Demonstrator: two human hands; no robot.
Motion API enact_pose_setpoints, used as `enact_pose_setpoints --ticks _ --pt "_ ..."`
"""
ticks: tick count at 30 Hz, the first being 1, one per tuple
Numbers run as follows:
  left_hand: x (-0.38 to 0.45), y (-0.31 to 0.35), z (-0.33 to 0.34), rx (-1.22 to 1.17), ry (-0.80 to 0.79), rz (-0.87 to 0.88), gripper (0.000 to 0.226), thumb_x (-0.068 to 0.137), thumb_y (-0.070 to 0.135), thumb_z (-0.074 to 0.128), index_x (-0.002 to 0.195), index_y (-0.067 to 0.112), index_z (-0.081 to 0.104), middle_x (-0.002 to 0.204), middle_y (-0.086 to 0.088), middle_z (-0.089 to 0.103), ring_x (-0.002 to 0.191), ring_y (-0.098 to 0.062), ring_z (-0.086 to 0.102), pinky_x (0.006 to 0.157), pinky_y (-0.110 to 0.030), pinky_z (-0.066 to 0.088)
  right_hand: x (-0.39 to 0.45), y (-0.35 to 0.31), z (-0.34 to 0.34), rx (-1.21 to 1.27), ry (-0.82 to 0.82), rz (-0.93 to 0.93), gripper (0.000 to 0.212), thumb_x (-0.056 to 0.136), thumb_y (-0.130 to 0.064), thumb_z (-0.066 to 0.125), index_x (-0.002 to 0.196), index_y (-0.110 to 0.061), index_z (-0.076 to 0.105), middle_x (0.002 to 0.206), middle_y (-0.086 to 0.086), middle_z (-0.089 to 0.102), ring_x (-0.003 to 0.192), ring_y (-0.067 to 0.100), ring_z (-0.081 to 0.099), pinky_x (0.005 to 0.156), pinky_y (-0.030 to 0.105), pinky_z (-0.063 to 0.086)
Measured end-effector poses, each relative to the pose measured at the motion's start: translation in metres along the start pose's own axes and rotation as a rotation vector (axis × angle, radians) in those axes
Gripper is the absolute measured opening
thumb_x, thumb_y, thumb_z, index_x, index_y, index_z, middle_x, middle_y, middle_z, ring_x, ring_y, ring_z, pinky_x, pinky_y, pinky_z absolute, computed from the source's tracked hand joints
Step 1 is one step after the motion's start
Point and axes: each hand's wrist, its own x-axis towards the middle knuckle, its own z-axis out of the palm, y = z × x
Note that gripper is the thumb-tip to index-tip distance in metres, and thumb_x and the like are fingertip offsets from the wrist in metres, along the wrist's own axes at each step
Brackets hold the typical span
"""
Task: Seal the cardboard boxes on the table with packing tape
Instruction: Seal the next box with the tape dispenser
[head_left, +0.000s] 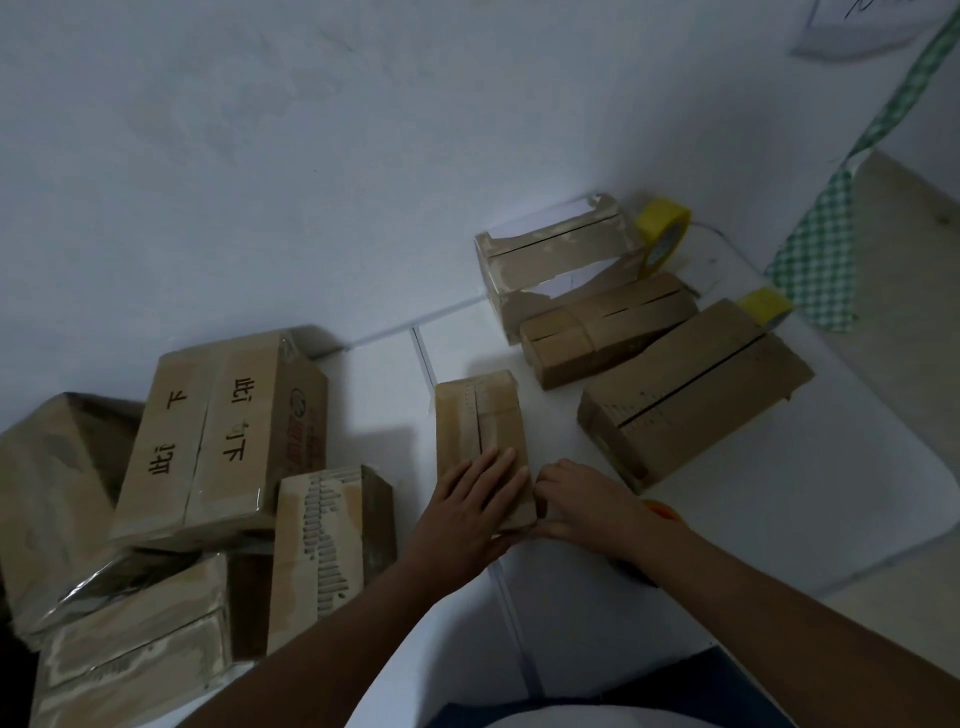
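Note:
A small cardboard box (475, 415) lies on the white table (571, 613) in the middle of the view, its top seam running away from me. My left hand (467, 509) lies flat on the near end of its top, fingers straight and spread. My right hand (582, 504) is at the box's near right corner, with curled fingers against the right side and the thumb along the near end. Two yellow tape rolls stand at the back right, one (662, 234) behind the far box and one (763, 306) behind the long box.
Three more boxes (561, 260) (608, 327) (691, 389) lie in a row right of centre. A pile of larger boxes (218, 441) (327, 551) fills the left side. An orange object (660, 509) shows behind my right wrist. A green checked cloth (821, 260) hangs at the right.

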Motion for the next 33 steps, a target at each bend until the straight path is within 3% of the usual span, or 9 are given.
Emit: enact_pose_setpoints --ticks 7,11,16,19,22,25,28,30,33 --pt "0.001 0.001 -0.003 -0.062 -0.031 -0.018 0.073 0.097 0.059 0.043 0.156 0.019 0.024 0.163 -0.007 0.021 0.151 -0.024 0.016 0.118 -0.043 0.021 0.006 -0.008 0.003 0.027 -0.076 0.098 0.068 0.084 -0.065 0.040 0.128 -0.013 0.047 0.123 0.006 0.047 0.108 0.024 0.048 0.092 0.039 0.044" --pt "0.004 -0.001 -0.014 -0.235 -0.094 -0.058 0.072 0.095 0.066 0.040 0.153 0.026 0.028 0.163 0.003 0.018 0.151 -0.015 0.010 0.120 -0.035 0.012 -0.005 -0.012 0.004 0.023 -0.020 0.128 0.050 0.089 -0.049 0.057 0.123 -0.015 0.044 0.121 0.003 0.044 0.102 0.021 0.051 0.085 0.035 0.045" --pt "0.032 -0.013 -0.032 -0.468 -0.016 -0.134 0.036 0.101 0.051 0.035 0.121 0.029 0.056 0.139 0.007 0.043 0.123 -0.013 0.042 0.099 -0.043 0.040 -0.018 -0.017 -0.010 0.026 0.191 0.119 0.025 0.091 -0.028 0.048 0.112 -0.016 0.044 0.113 0.001 0.044 0.086 0.016 0.046 0.072 0.027 0.036" --pt "0.034 -0.022 -0.047 -0.601 0.211 -0.430 0.047 0.098 0.048 0.033 0.118 0.018 0.064 0.134 0.001 0.051 0.120 -0.014 0.048 0.100 -0.036 0.038 -0.009 -0.027 -0.012 0.035 0.334 0.039 0.030 0.086 -0.028 0.040 0.111 -0.014 0.048 0.110 0.004 0.048 0.086 0.018 0.048 0.076 0.030 0.044" --pt "0.006 -0.015 -0.067 -0.897 0.459 -0.818 0.040 0.098 0.046 0.034 0.109 0.024 0.066 0.123 0.006 0.056 0.119 -0.006 0.049 0.102 -0.026 0.039 0.008 -0.045 -0.002 -0.042 0.276 -0.061 0.050 0.090 -0.035 0.051 0.135 -0.015 0.042 0.141 0.005 0.038 0.125 0.022 0.041 0.104 0.037 0.040" --pt "-0.018 0.011 -0.080 -1.227 0.449 -1.201 0.025 0.106 0.035 0.037 0.116 0.029 0.059 0.111 0.016 0.052 0.113 -0.008 0.047 0.089 -0.021 0.038 0.027 -0.056 0.012 -0.182 0.088 -0.056 0.077 0.089 -0.059 0.036 0.152 -0.017 0.019 0.161 0.005 0.008 0.148 0.027 0.008 0.119 0.046 0.017" --pt "-0.038 0.028 -0.059 -1.372 0.414 -1.440 0.037 0.105 0.038 0.040 0.136 0.022 0.050 0.125 0.007 0.050 0.121 -0.014 0.042 0.105 -0.031 0.031 0.032 -0.053 0.026 -0.344 0.068 -0.028 0.077 0.086 -0.063 0.028 0.148 -0.017 0.034 0.157 0.011 0.028 0.141 0.035 0.031 0.110 0.051 0.035" --pt "-0.049 0.034 -0.039 -1.490 0.405 -1.577 0.049 0.102 0.044 0.044 0.143 0.017 0.045 0.143 -0.002 0.044 0.133 -0.021 0.040 0.114 -0.037 0.028 0.029 -0.047 0.032 -0.364 0.086 -0.022 0.076 0.087 -0.062 0.032 0.149 -0.017 0.034 0.156 0.010 0.029 0.141 0.035 0.033 0.112 0.050 0.032" --pt "-0.055 0.040 -0.023 -1.840 0.435 -1.762 0.046 0.100 0.047 0.045 0.123 0.009 0.057 0.128 -0.009 0.054 0.114 -0.023 0.053 0.096 -0.034 0.040 0.021 -0.041 0.033 -0.402 0.140 -0.056 0.078 0.087 -0.062 0.037 0.151 -0.019 0.028 0.159 0.008 0.023 0.143 0.033 0.028 0.113 0.046 0.018"
